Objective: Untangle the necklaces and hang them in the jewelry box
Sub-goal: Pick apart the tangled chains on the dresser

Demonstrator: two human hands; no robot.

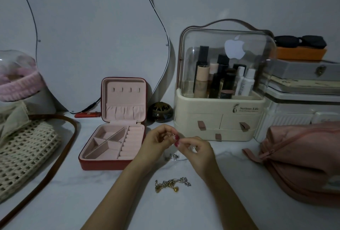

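A red jewelry box (pixel 88 163) with pink lining stands open on the white table, several hooks showing in its upright lid. Right of it, my left hand (pixel 158 143) and my right hand (pixel 196 151) are raised close together, fingertips pinching a thin silver necklace (pixel 173 157) whose lower part hangs to the table between my wrists. A tangled heap of gold and silver chains (pixel 172 184) lies on the table below my hands, touched by neither.
A cream cosmetics organizer (pixel 219 119) with a clear lid stands behind my hands. A pink pouch (pixel 301 161) lies at the right, a woven bag with a brown strap (pixel 25 152) at the left. A mirror (pixel 92 36) leans on the wall.
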